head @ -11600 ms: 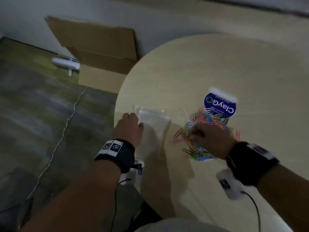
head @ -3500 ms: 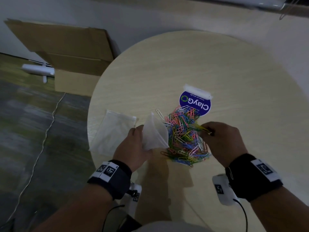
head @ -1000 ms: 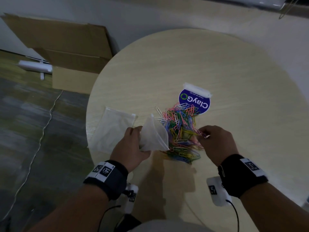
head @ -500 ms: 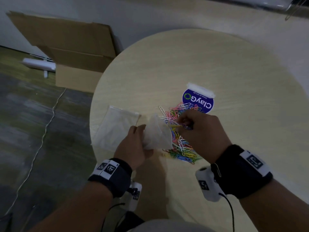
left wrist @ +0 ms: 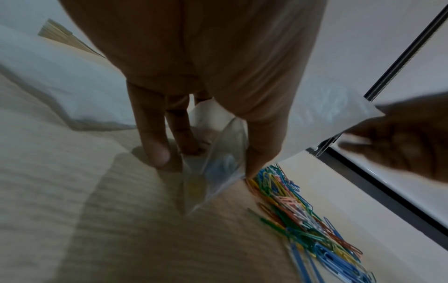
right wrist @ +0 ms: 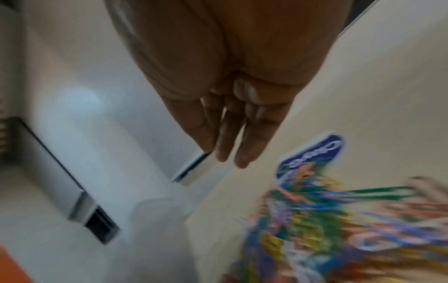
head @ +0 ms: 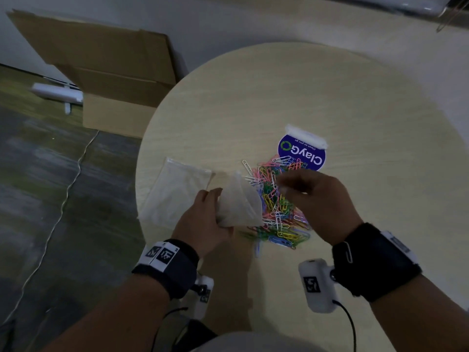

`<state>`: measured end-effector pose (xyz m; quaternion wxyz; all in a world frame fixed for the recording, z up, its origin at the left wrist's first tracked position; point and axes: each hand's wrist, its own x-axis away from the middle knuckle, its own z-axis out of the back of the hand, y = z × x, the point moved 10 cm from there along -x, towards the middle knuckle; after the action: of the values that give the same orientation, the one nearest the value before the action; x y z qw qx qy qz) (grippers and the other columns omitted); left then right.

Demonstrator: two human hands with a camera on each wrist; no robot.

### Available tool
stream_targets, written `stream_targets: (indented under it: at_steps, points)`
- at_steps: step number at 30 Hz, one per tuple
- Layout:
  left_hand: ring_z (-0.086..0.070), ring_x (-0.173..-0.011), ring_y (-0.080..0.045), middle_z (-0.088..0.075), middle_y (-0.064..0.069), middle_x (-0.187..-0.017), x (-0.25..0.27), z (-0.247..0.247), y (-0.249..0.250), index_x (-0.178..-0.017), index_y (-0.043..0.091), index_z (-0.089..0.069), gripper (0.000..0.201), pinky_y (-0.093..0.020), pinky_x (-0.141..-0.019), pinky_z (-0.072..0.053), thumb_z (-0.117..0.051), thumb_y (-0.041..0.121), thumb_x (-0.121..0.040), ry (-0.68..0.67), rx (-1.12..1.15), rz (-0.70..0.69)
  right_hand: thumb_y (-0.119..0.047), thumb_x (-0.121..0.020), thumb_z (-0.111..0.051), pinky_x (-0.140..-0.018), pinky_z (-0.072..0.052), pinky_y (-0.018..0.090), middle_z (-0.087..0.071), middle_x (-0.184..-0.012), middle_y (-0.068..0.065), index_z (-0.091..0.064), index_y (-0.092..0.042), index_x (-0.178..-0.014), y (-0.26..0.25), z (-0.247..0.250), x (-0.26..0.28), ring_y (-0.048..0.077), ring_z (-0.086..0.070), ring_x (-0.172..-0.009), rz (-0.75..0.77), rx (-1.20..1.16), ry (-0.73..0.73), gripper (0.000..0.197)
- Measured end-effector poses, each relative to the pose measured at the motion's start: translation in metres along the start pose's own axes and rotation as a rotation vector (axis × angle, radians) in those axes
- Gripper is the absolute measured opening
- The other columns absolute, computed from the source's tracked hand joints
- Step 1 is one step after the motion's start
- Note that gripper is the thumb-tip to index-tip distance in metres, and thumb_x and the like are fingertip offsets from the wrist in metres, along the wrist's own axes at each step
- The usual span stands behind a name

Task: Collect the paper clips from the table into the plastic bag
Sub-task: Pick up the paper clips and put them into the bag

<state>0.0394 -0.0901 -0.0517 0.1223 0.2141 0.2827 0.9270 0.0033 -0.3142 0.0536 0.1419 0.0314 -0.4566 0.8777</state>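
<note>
The paper clips (head: pixel 276 209) lie in a loose, many-coloured heap on the round table (head: pixel 317 92), near the edge closest to the person, with a few white ones straggling off the far-left side of the pile. Touching the left side of that heap is the plastic bag (head: pixel 238 204), a small clear pouch standing with its mouth toward the clips; in the left wrist view a few coloured shapes show faintly through its wall, so it seems to hold some clips already, though most are on the table. The left hand (head: pixel 203 222) grips the bag, thumb on one wall and fingers curled round the other, bottom corner resting on the wood. The right hand (head: pixel 317 201) hovers just above the pile beside the bag's mouth; in the right wrist view its fingers (right wrist: pixel 252 141) are straight and close together, with nothing visible between them. The step in hand appears to be the repeated pick and drop, at the point between one handful and the next. The next move calls for gathering another pinch from the heap and carrying it to the mouth while the left hand holds that mouth wide. A blue ClayGo packet (head: pixel 303 154) lies against the far side of the heap, and a second flat clear bag (head: pixel 175 194) lies to the left.
</note>
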Motion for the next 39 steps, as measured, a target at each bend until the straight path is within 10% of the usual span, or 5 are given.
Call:
stream_targets:
  at_steps: [7, 15, 23, 30, 39]
  points:
    - [-0.064, -0.094, -0.019, -0.044, 0.004, -0.125, 0.003, 0.003, -0.003, -0.141, 0.025, -0.039, 0.084, -0.026, -0.075, -0.045, -0.082, 0.039, -0.071, 0.01, 0.025, -0.007, -0.051, -0.062, -0.078, -0.077, -0.046, 0.037, -0.05, -0.096, 0.004, -0.054, -0.02, -0.101, 0.133, -0.011, 0.05, 0.033, -0.056, -0.091, -0.379, 0.466, -0.081, 0.055]
    - [-0.062, -0.092, -0.016, -0.041, 0.011, -0.114, 0.001, 0.007, -0.002, -0.137, 0.026, -0.043, 0.08, -0.028, -0.076, -0.047, -0.084, 0.035, -0.068, 0.037, 0.053, -0.022, -0.02, -0.072, -0.067, -0.076, -0.05, 0.039, -0.06, -0.095, 0.011, -0.066, -0.017, -0.104, 0.113, -0.022, 0.019, 0.036, -0.061, -0.088, -0.166, 0.41, -0.016, 0.032]
    - [-0.062, -0.089, -0.013, -0.044, 0.01, -0.116, 0.004, 0.006, -0.003, -0.136, 0.028, -0.044, 0.079, -0.025, -0.074, -0.045, -0.084, 0.034, -0.068, 0.042, 0.069, -0.02, -0.071, -0.052, -0.064, -0.09, -0.046, 0.047, -0.042, -0.125, 0.006, -0.041, -0.026, -0.134, 0.118, -0.024, 0.011, 0.034, -0.041, -0.111, -0.239, 0.626, -0.07, 0.097]
    - [-0.062, -0.094, -0.016, -0.044, 0.009, -0.118, 0.007, 0.0, 0.005, -0.136, 0.028, -0.044, 0.078, -0.028, -0.076, -0.048, -0.083, 0.033, -0.068, 0.019, 0.066, -0.036, -0.028, -0.076, -0.071, -0.082, -0.044, 0.039, -0.056, -0.1, 0.01, -0.061, -0.02, -0.115, 0.111, -0.038, 0.011, 0.036, -0.052, -0.095, -0.103, 0.494, -0.067, 0.041]
    - [-0.063, -0.094, -0.015, -0.042, 0.01, -0.115, 0.005, -0.002, 0.007, -0.137, 0.027, -0.044, 0.078, -0.028, -0.074, -0.045, -0.082, 0.033, -0.069, 0.018, 0.068, -0.032, -0.029, -0.078, -0.067, -0.067, -0.045, 0.031, -0.072, -0.087, 0.002, -0.069, -0.031, -0.09, 0.114, -0.018, 0.013, 0.029, -0.065, -0.087, -0.195, 0.387, -0.074, 0.013]
